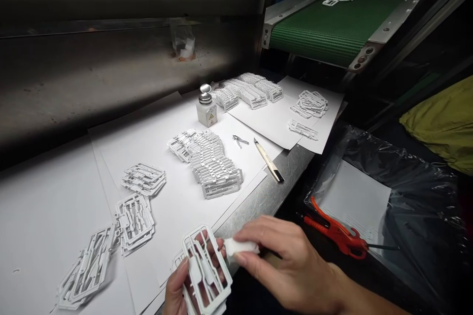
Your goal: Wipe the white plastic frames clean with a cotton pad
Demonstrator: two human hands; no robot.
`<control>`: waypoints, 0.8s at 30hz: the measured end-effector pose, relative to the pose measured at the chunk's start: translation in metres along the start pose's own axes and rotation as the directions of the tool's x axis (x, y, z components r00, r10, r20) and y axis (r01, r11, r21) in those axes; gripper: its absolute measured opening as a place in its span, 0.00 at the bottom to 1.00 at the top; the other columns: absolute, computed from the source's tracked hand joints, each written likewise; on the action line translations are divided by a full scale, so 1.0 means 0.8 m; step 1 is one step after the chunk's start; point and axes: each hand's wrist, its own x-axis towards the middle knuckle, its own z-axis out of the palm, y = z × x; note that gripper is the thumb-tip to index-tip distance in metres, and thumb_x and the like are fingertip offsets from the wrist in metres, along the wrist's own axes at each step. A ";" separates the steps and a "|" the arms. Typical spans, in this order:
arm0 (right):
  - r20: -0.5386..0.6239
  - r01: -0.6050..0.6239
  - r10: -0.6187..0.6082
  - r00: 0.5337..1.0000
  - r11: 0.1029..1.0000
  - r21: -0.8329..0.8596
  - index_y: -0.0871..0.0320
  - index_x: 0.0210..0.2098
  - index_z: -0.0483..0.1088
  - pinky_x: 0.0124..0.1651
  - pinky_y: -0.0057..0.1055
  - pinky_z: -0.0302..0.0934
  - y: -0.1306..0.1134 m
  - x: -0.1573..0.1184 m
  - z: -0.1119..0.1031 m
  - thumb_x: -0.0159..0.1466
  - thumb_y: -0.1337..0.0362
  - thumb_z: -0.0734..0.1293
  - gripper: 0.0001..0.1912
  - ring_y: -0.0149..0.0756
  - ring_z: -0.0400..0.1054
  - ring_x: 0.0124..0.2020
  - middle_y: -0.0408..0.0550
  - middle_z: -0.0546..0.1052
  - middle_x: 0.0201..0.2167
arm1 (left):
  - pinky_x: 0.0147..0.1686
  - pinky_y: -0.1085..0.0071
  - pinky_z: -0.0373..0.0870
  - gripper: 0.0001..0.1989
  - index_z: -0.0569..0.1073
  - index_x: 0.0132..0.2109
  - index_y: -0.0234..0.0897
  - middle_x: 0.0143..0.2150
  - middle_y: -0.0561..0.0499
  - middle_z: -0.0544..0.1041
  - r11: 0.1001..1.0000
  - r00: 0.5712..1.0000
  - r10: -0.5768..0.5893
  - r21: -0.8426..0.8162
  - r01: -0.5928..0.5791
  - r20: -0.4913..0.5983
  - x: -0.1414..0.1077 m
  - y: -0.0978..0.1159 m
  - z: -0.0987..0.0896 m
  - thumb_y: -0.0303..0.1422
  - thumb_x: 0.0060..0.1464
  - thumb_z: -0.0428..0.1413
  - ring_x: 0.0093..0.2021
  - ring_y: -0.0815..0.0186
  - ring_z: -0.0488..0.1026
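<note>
My left hand (176, 289) holds a white plastic lattice frame (207, 270) upright near the bottom of the view, its fingers behind the bars. My right hand (284, 261) pinches a small white cloth pad (241, 248) between thumb and fingers. The pad presses against the frame's right side. Several similar frames lie in loose piles (135, 221) on white paper sheets (155, 157) to the left of my hands.
Long rows of stacked frames (212, 162) lie beyond my hands, beside a pump-top dispenser bottle (206, 108), small nippers (239, 140) and a craft knife (269, 161). Red-handled shears (334, 231) lie on clear plastic at right. A green conveyor belt (332, 22) carries frames at upper right.
</note>
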 end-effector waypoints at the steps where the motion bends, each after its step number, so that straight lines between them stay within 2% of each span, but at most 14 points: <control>1: -0.008 0.016 -0.016 1.000 1.000 0.005 0.68 0.38 0.71 0.37 0.28 0.65 -0.002 -0.004 0.005 0.57 0.75 0.67 0.09 0.35 0.69 0.32 0.54 0.76 0.31 | 0.44 0.71 0.69 0.15 0.73 0.47 0.39 0.48 0.45 0.73 1.000 1.000 0.006 -0.007 -0.006 -0.025 0.000 0.000 0.001 0.27 0.55 0.48 0.45 0.63 0.73; 4: -0.037 0.051 -0.051 0.998 0.999 0.000 0.68 0.38 0.70 0.37 0.29 0.66 -0.004 -0.016 0.025 0.57 0.75 0.66 0.08 0.35 0.69 0.31 0.54 0.75 0.30 | 0.46 0.68 0.68 0.16 0.75 0.46 0.40 0.47 0.45 0.75 1.000 0.997 0.001 -0.025 -0.003 -0.078 -0.002 -0.002 0.004 0.25 0.55 0.47 0.45 0.62 0.73; 8: 0.042 0.218 -0.218 0.975 0.976 -0.007 0.66 0.40 0.69 0.34 0.27 0.66 0.000 -0.028 0.042 0.63 0.68 0.64 0.07 0.33 0.68 0.30 0.53 0.75 0.31 | 0.39 0.72 0.71 0.15 0.74 0.47 0.41 0.45 0.44 0.77 0.990 0.996 -0.085 -0.113 0.085 -0.003 -0.005 -0.002 0.007 0.30 0.55 0.49 0.41 0.63 0.75; 10: 0.091 0.252 -0.247 0.965 0.967 -0.047 0.66 0.39 0.69 0.33 0.26 0.65 0.002 -0.030 0.039 0.63 0.69 0.63 0.07 0.33 0.67 0.29 0.53 0.75 0.30 | 0.41 0.73 0.70 0.15 0.74 0.47 0.40 0.45 0.44 0.77 0.981 0.996 -0.085 -0.174 0.087 0.021 -0.003 -0.003 0.006 0.29 0.56 0.47 0.42 0.64 0.75; 12: 0.096 0.211 -0.201 0.975 0.972 -0.105 0.67 0.40 0.69 0.33 0.29 0.65 0.005 -0.030 0.029 0.62 0.73 0.63 0.07 0.34 0.67 0.30 0.54 0.74 0.29 | 0.47 0.70 0.67 0.17 0.74 0.47 0.37 0.46 0.42 0.76 0.975 0.995 -0.015 -0.219 0.037 0.099 0.002 -0.003 0.001 0.27 0.56 0.45 0.45 0.64 0.73; 14: 0.066 0.159 -0.151 0.986 0.977 -0.142 0.66 0.41 0.69 0.33 0.31 0.65 0.005 -0.029 0.019 0.60 0.76 0.62 0.09 0.35 0.66 0.30 0.54 0.73 0.29 | 0.49 0.67 0.65 0.18 0.72 0.50 0.35 0.49 0.39 0.73 0.971 0.973 0.051 -0.238 0.003 0.223 0.006 -0.004 -0.004 0.27 0.57 0.43 0.48 0.61 0.71; 16: 0.048 0.160 -0.154 0.987 0.977 -0.138 0.66 0.42 0.69 0.33 0.31 0.65 0.004 -0.026 0.015 0.60 0.75 0.62 0.10 0.35 0.66 0.31 0.54 0.74 0.30 | 0.50 0.66 0.64 0.19 0.71 0.51 0.35 0.50 0.39 0.72 0.967 0.950 0.062 -0.255 0.019 0.305 0.008 -0.004 -0.009 0.27 0.57 0.42 0.49 0.60 0.70; 18: 0.038 0.229 -0.226 0.973 0.967 -0.110 0.66 0.41 0.69 0.33 0.30 0.65 0.002 -0.025 0.021 0.61 0.73 0.63 0.08 0.34 0.66 0.30 0.54 0.74 0.30 | 0.51 0.67 0.63 0.18 0.71 0.51 0.36 0.50 0.40 0.72 0.959 0.956 0.006 -0.271 0.078 0.295 0.007 -0.003 -0.011 0.27 0.57 0.43 0.49 0.61 0.70; 21: 0.081 0.305 -0.299 0.951 0.948 -0.086 0.66 0.38 0.69 0.30 0.26 0.64 -0.001 -0.024 0.035 0.63 0.70 0.63 0.06 0.31 0.65 0.27 0.51 0.74 0.28 | 0.48 0.73 0.64 0.17 0.72 0.50 0.37 0.48 0.44 0.74 0.946 0.975 -0.107 -0.283 0.159 0.194 0.003 0.000 -0.011 0.28 0.57 0.44 0.47 0.66 0.72; 24: 0.117 0.269 -0.255 0.960 0.955 -0.122 0.65 0.37 0.70 0.29 0.25 0.62 -0.003 -0.025 0.034 0.62 0.74 0.61 0.06 0.32 0.65 0.27 0.50 0.73 0.26 | 0.48 0.72 0.65 0.18 0.73 0.49 0.38 0.48 0.45 0.74 0.964 0.979 -0.042 -0.250 0.092 0.200 0.000 0.002 -0.008 0.26 0.55 0.44 0.47 0.65 0.72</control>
